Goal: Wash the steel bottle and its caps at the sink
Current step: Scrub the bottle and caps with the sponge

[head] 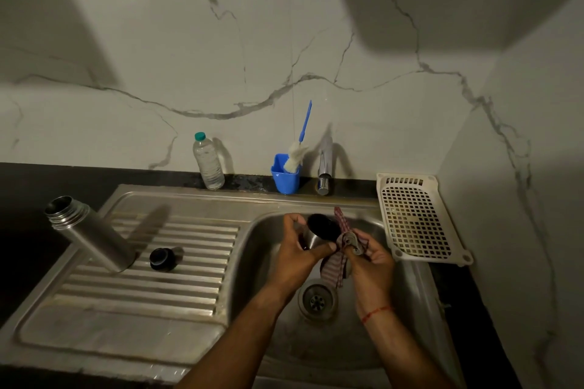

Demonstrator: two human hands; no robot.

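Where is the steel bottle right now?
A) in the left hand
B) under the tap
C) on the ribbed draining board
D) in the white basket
C: the steel bottle stands on the draining board, beside a black cap.

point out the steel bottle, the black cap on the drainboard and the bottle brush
steel bottle [94, 237], head view, middle of its body
black cap [162, 258], head view, its dark top
bottle brush [305, 121], head view, blue handle

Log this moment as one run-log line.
left hand: holds steel cap over sink | right hand: grips checked cloth | steel bottle: open, on drainboard | black cap: beside it
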